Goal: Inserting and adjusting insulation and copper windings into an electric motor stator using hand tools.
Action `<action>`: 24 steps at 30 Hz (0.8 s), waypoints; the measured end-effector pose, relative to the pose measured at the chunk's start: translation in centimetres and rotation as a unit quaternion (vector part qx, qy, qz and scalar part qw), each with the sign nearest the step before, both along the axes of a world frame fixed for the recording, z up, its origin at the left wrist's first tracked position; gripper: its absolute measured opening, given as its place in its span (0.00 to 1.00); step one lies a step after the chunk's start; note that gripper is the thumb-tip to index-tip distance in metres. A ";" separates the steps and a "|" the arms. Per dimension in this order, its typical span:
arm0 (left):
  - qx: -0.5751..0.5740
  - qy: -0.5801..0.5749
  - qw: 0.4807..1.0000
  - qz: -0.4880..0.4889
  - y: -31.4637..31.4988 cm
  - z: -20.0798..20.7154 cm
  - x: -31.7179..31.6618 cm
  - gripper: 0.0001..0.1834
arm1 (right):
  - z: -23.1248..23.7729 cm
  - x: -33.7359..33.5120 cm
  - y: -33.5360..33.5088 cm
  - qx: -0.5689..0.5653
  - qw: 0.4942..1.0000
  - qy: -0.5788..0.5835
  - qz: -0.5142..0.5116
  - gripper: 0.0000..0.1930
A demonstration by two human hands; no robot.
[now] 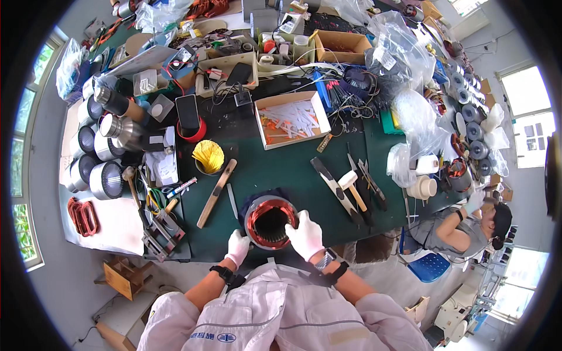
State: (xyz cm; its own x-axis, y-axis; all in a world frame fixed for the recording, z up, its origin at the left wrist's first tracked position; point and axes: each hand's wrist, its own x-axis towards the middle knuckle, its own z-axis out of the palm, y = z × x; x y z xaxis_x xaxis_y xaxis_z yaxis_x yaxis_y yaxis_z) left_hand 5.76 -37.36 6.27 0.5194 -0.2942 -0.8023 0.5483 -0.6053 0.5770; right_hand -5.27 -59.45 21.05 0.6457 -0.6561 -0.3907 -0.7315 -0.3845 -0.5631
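Note:
A motor stator [250, 214], a grey metal ring with orange-red copper windings round a dark bore, stands at the near edge of the green bench in front of me. White gloves cover both of my hands. My right hand [305, 236] grips the stator's right rim, thumb and fingers closed on the windings. Against its lower left side, my left hand [237, 248] is closed, with some fingertips hidden by the stator. Dark cloth-like material [275, 192] shows behind the stator. To its left lie a wooden stick [217, 193] and a thin pale strip [232, 200].
Scissors [333, 188], a white-headed mallet [353, 190] and pliers [372, 184] lie right. A box of paper slips [321, 111] and a cup of yellow sleeves [208, 157] stand behind. Metal cylinders [107, 180] line the left. A person [453, 234] sits at right.

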 end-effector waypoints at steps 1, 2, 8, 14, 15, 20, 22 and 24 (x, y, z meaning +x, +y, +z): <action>-0.002 -0.011 1.000 -0.018 -1.0 0.3 0.4 0.16 | 0.0 0.2 -0.7 -0.003 1.000 -0.003 -0.006 0.21; -0.015 -0.025 0.999 -0.019 -1.9 0.7 0.8 0.17 | -0.2 0.4 -1.3 -0.010 1.000 -0.005 -0.012 0.21; -0.105 -0.056 0.993 -0.004 -5.0 1.3 3.9 0.23 | -0.1 1.6 -3.7 -0.022 0.999 -0.013 -0.048 0.21; -0.166 -0.382 0.909 0.006 -9.2 13.0 5.3 0.15 | 0.9 -3.1 -5.9 0.224 0.966 -0.124 -0.022 0.22; -0.170 -0.385 0.907 0.005 -10.0 15.6 4.9 0.15 | -0.7 -5.0 -7.2 0.142 0.982 -0.123 -0.002 0.21; -0.159 -0.557 0.731 -0.361 -13.0 21.0 0.1 0.25 | -7.3 -10.5 -13.0 -0.247 0.959 0.120 0.067 0.30; -0.116 -0.554 0.727 -0.387 -14.7 20.0 -1.9 0.28 | -11.0 -12.2 -13.9 -0.300 0.939 0.161 0.041 0.29; -0.092 -0.560 0.716 -0.406 -16.3 18.4 -2.9 0.24 | -14.4 -14.3 -14.9 -0.326 0.923 0.204 0.010 0.26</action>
